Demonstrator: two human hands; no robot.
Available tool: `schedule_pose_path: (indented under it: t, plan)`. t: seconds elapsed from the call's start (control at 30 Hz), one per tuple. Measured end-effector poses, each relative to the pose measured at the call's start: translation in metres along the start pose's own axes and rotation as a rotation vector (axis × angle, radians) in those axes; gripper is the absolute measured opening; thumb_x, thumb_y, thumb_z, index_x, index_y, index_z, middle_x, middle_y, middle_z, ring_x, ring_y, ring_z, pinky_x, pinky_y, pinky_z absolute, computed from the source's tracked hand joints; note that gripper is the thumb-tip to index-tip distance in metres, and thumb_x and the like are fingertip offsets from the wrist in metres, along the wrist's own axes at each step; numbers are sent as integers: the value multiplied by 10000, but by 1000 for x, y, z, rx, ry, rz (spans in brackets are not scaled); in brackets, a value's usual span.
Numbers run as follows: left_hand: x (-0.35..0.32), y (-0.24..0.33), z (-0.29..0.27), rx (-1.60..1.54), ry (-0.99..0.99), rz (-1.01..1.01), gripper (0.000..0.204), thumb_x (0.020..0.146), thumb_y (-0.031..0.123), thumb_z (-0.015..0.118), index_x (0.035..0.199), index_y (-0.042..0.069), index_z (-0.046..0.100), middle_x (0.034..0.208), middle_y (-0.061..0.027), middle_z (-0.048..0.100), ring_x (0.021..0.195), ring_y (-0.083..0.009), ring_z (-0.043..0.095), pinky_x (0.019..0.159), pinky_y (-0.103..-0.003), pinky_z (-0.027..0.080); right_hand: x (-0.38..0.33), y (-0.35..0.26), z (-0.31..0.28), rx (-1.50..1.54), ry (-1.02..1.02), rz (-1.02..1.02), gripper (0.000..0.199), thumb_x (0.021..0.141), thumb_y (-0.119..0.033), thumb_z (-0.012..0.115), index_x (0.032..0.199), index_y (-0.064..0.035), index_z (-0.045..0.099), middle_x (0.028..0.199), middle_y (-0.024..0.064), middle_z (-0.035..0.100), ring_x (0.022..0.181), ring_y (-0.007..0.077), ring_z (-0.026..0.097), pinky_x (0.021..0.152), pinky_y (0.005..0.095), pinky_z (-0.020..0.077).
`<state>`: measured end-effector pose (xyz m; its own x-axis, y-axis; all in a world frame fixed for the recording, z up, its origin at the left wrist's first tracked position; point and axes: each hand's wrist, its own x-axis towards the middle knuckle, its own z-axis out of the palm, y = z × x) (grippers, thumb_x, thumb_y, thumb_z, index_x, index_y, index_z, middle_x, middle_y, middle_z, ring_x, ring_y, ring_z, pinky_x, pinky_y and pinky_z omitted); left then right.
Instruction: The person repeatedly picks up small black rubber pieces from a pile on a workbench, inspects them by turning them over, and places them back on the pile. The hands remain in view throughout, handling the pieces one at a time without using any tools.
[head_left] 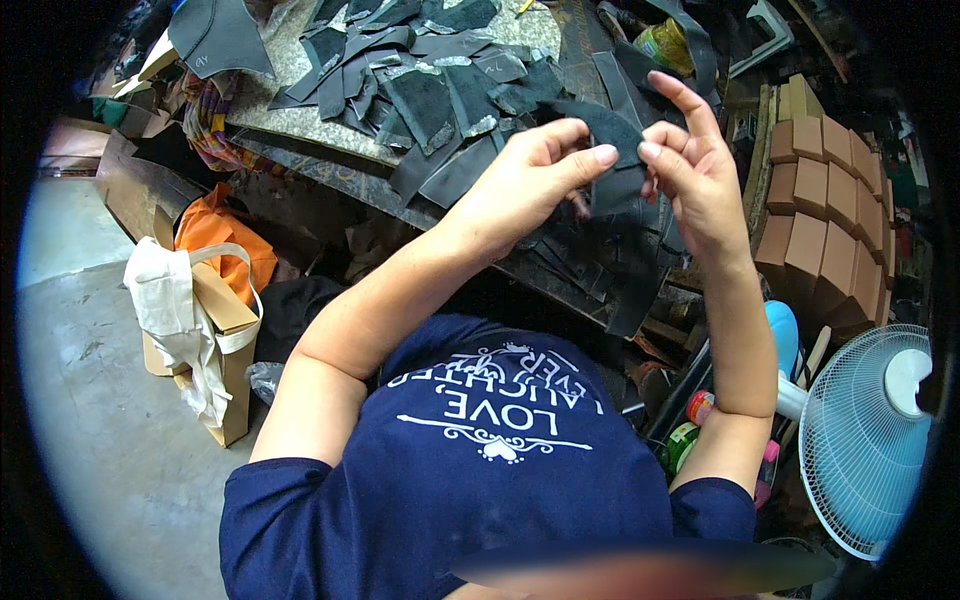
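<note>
Dark flexible piece [614,130] sits upper centre-right of frame, held up. Left hand [540,168] pinches it, thumb on the near face; right hand [695,172] has thumb and fingers close together at its right edge, one finger raised, exact grip unclear. Best handled with light, even tension, pinches near the edges, no creasing, clear of the heap of dark scraps [425,105] at upper centre.

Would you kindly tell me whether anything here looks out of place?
The black pieces lie in a jumbled, overlapping heap on the speckled slab, and several have ragged whitish patches along their edges, perhaps residue or wear. The dark piece in the left hand shows no clear damage.
</note>
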<state>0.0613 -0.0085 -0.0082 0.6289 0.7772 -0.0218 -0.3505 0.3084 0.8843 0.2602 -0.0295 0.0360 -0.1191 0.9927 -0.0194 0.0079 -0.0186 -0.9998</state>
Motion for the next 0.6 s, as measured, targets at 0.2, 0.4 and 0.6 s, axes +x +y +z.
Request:
schedule_pose_path:
  t: [0.2, 0.4, 0.6]
  plan:
    - [2, -13, 1, 82, 40, 60, 239, 942, 136, 663, 1151, 24, 635, 897, 30, 663, 781, -24, 569, 666, -191, 439, -21, 6, 2, -166, 97, -76, 679, 897, -21, 673, 1494, -65, 352, 881, 12, 633, 723, 70, 606, 632, 199, 484]
    - [-1, -17, 7, 237, 63, 68, 228, 913, 106, 694, 1086, -26, 626, 851, -11, 675, 760, -39, 589, 657, -212, 474, -31, 3, 10, -693, 132, -468, 669, 831, -16, 751, 1434, -138, 488, 865, -7, 595, 713, 61, 562, 635, 214, 485]
    - [-10, -16, 14, 375, 17, 104, 258, 873, 68, 689, 1092, -62, 642, 887, -111, 722, 850, -126, 686, 756, -284, 546, -36, 3, 16, -562, 118, -219, 722, 841, 4, 744, 1478, -95, 418, 838, -7, 556, 744, 47, 537, 650, 188, 456]
